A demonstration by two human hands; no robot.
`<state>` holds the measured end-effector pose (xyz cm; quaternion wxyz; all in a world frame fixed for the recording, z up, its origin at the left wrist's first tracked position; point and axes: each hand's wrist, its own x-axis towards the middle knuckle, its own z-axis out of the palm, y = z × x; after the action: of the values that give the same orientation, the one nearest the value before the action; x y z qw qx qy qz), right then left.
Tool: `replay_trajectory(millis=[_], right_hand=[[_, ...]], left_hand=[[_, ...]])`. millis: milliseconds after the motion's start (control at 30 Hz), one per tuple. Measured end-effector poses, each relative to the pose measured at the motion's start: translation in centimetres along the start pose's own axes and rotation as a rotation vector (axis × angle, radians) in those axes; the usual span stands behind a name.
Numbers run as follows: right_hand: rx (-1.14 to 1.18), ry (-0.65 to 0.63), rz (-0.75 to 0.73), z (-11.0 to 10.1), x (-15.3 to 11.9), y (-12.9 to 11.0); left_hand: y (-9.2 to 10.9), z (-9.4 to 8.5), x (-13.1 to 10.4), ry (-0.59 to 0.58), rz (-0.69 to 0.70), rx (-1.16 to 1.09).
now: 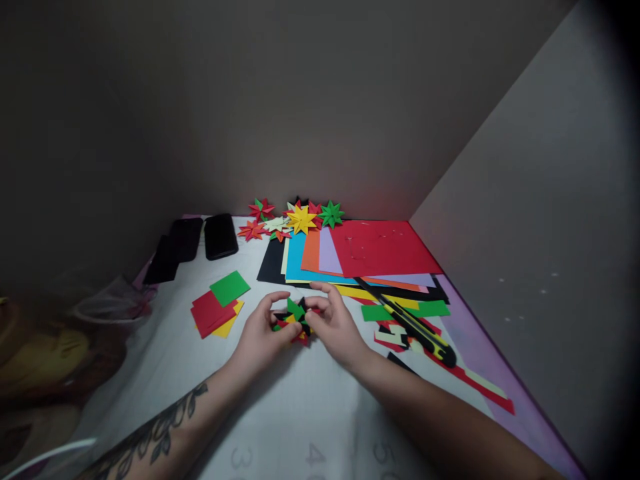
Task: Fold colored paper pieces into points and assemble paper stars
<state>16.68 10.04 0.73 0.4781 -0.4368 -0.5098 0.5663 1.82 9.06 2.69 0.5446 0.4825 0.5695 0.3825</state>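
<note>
Between my two hands is a folded paper star (pixel 296 309) with green, black, yellow and red points. My left hand (pixel 267 328) grips its left side, the thumb pressed on the front near the yellow part. My right hand (pixel 334 325) pinches its right edge with thumb and fingers. The fingers cover part of the star's sides. It is held low over the white table cover (pixel 300 400). Left of my left hand lie square paper pieces: a green square (pixel 230 287), a red square (pixel 213 313) and a yellow square (pixel 230 323).
Finished paper stars (pixel 301 219) sit at the back by the wall. Coloured sheets (pixel 385 247) are stacked behind my hands. A yellow-and-black utility knife (pixel 420 331) lies on paper scraps (pixel 395 337) at right. A black phone (pixel 221 237) and dark paper pieces (pixel 185 239) lie back left.
</note>
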Motion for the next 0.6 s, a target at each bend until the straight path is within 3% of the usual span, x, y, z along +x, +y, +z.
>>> replay_trajectory(millis=[100, 200, 400, 600], right_hand=[[-0.002, 0.020, -0.033, 0.2, 0.1, 0.2], [0.007, 0.025, -0.002, 0.2, 0.2, 0.5], [-0.078, 0.017, -0.055, -0.3, 0.2, 0.4], [-0.400, 0.016, -0.384, -0.8, -0.3, -0.5]], left_hand=[[-0.3, 0.0, 0.3, 0.054, 0.006, -0.102], [-0.6, 0.0, 0.4, 0.031, 0.035, -0.162], [0.0, -0.1, 0.1, -0.020, 0.032, -0.002], [-0.3, -0.2, -0.1, 0.053, 0.141, 0.111]])
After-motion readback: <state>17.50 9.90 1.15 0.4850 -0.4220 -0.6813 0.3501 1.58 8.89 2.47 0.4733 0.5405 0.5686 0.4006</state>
